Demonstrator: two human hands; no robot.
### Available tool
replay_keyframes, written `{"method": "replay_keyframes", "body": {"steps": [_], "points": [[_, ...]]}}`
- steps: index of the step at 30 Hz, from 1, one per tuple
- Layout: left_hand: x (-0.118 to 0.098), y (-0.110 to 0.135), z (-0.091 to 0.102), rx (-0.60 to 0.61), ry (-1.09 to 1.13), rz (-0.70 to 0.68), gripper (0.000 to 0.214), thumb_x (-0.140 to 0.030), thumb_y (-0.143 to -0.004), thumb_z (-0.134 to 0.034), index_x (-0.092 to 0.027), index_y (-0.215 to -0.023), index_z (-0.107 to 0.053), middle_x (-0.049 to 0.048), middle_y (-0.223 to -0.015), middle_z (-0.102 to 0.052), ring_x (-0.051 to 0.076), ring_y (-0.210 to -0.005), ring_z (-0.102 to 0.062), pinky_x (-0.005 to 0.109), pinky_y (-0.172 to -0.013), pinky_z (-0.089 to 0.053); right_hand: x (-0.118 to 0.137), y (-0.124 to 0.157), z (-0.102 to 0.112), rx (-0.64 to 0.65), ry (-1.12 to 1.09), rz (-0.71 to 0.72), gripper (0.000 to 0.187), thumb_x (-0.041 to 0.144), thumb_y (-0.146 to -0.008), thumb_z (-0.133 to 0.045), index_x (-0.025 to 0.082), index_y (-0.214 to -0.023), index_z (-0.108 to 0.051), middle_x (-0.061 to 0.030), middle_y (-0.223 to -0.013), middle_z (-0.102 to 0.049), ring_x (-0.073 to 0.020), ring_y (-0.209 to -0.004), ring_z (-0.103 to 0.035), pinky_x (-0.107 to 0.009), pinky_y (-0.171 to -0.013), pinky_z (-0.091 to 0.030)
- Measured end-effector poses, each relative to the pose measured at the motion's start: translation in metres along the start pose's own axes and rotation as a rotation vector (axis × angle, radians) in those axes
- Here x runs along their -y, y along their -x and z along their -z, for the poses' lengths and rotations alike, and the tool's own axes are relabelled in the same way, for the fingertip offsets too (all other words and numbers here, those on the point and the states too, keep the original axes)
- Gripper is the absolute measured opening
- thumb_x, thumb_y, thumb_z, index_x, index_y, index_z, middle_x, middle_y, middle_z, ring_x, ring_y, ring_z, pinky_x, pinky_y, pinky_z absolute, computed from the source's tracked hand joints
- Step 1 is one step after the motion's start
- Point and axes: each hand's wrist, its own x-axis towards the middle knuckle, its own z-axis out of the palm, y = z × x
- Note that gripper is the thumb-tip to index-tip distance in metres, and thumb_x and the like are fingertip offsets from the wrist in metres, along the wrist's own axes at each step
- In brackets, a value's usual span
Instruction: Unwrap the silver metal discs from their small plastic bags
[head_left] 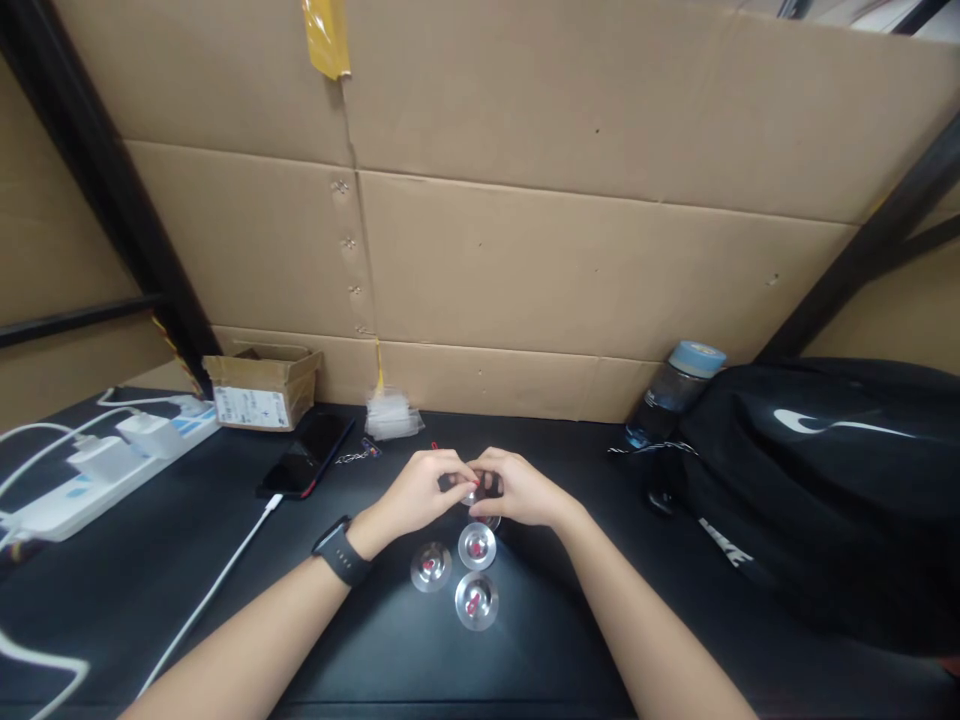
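Note:
My left hand (427, 485), with a dark watch (341, 551) on its wrist, has thumb and fingers pinched together. My right hand (521, 490) meets it fingertip to fingertip. Between them is a small clear round piece with a red bit (473, 487), largely covered by the fingers. Just below the right fingers, another clear disc (491, 521) is partly hidden. Closer to me on the black tabletop lie three clear round discs with red centres: an upper one (477, 547), a left one (430, 567) and a lower one (476, 601).
Left of my hands are a phone (307, 455) on a white cable, a small cardboard box (262, 390) and a white power strip (112, 465). Small clear plastic bags (392, 414) lie near the cardboard wall (525, 260). A bottle (671, 395) and black bag (825, 500) stand right.

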Motion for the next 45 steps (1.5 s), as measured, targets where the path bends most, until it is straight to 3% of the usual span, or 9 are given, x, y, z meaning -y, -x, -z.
{"method": "replay_keyframes", "body": {"steps": [6, 10, 12, 20, 27, 30, 35, 40, 45], "points": [[0.001, -0.003, 0.001, -0.336, 0.229, 0.219, 0.018, -0.031, -0.094, -0.058, -0.021, -0.109, -0.060, 0.0035, -0.093, -0.069, 0.016, -0.076, -0.067, 0.028, -0.072, -0.053, -0.007, 0.000, 0.002, -0.118, -0.187, 0.006, 0.051, 0.031, -0.075, -0.084, 0.027, -0.123, -0.068, -0.0057, -0.110, -0.063, -0.0178, -0.089, -0.062, -0.027, -0.070, -0.051], [0.004, -0.006, -0.002, -0.204, 0.569, 0.233, 0.031, -0.030, -0.088, -0.068, -0.020, -0.113, -0.053, 0.0063, -0.099, -0.072, 0.020, -0.093, -0.072, 0.034, -0.086, -0.058, -0.009, -0.003, -0.004, -0.191, -0.400, -0.028, 0.057, 0.036, -0.077, -0.081, 0.025, -0.130, -0.063, -0.0080, -0.118, -0.063, -0.0190, -0.092, -0.065, -0.028, -0.069, -0.054], [0.003, -0.006, -0.005, -0.211, 0.618, 0.239, 0.034, -0.029, -0.086, -0.071, -0.020, -0.113, -0.052, 0.0064, -0.098, -0.073, 0.021, -0.096, -0.072, 0.035, -0.088, -0.058, -0.010, -0.004, -0.008, -0.193, -0.474, -0.056, 0.061, 0.038, -0.073, -0.084, 0.023, -0.129, -0.063, -0.0081, -0.117, -0.066, -0.0200, -0.092, -0.066, -0.030, -0.072, -0.056], [0.002, -0.005, -0.005, -0.194, 0.508, 0.217, 0.025, -0.022, -0.082, -0.072, -0.019, -0.099, -0.055, 0.0045, -0.091, -0.072, 0.017, -0.085, -0.072, 0.031, -0.081, -0.058, -0.004, -0.005, -0.006, -0.188, -0.440, -0.083, 0.055, 0.036, -0.068, -0.087, 0.021, -0.118, -0.069, -0.0065, -0.108, -0.073, -0.0204, -0.090, -0.068, -0.029, -0.071, -0.055], [0.019, -0.009, 0.015, -0.328, 0.381, 0.209, 0.022, -0.028, -0.081, -0.073, -0.019, -0.091, -0.056, 0.0047, -0.086, -0.073, 0.018, -0.081, -0.072, 0.031, -0.080, -0.058, -0.013, 0.000, 0.021, -0.208, -0.357, -0.130, 0.048, 0.037, -0.070, -0.084, 0.017, -0.111, -0.069, -0.0057, -0.100, -0.073, -0.0175, -0.083, -0.066, -0.027, -0.071, -0.052], [0.033, -0.006, 0.026, -0.358, 0.236, 0.201, 0.019, -0.029, -0.082, -0.072, -0.019, -0.090, -0.057, 0.0030, -0.083, -0.072, 0.017, -0.079, -0.072, 0.030, -0.078, -0.058, -0.017, 0.010, 0.038, -0.182, -0.185, -0.185, 0.044, 0.037, -0.072, -0.081, 0.018, -0.110, -0.071, -0.0043, -0.097, -0.073, -0.0168, -0.081, -0.065, -0.026, -0.072, -0.050], [0.056, 0.001, 0.037, -0.212, -0.053, 0.126, 0.009, -0.027, -0.085, -0.064, -0.020, -0.091, -0.064, 0.0014, -0.086, -0.073, 0.016, -0.080, -0.071, 0.028, -0.079, -0.057, -0.034, 0.032, 0.059, -0.031, 0.225, -0.409, 0.034, 0.035, -0.065, -0.084, 0.023, -0.096, -0.077, -0.0007, -0.084, -0.073, -0.0178, -0.075, -0.066, -0.025, -0.063, -0.042], [0.067, 0.003, 0.036, -0.070, -0.041, 0.081, 0.008, -0.022, -0.085, -0.061, -0.019, -0.090, -0.067, 0.0021, -0.086, -0.074, 0.015, -0.079, -0.070, 0.026, -0.078, -0.056, -0.055, 0.035, 0.058, 0.087, 0.257, -0.541, 0.048, 0.035, -0.049, -0.092, 0.023, -0.094, -0.079, -0.0022, -0.085, -0.076, -0.0211, -0.077, -0.069, -0.025, -0.065, -0.045], [0.065, 0.003, 0.038, -0.032, -0.057, 0.068, 0.008, -0.020, -0.083, -0.062, -0.019, -0.085, -0.070, 0.0014, -0.085, -0.075, 0.016, -0.079, -0.070, 0.026, -0.078, -0.053, -0.057, 0.032, 0.053, 0.107, 0.231, -0.518, 0.047, 0.035, -0.050, -0.091, 0.022, -0.094, -0.079, -0.0015, -0.083, -0.075, -0.0203, -0.076, -0.069, -0.025, -0.064, -0.045]]}}
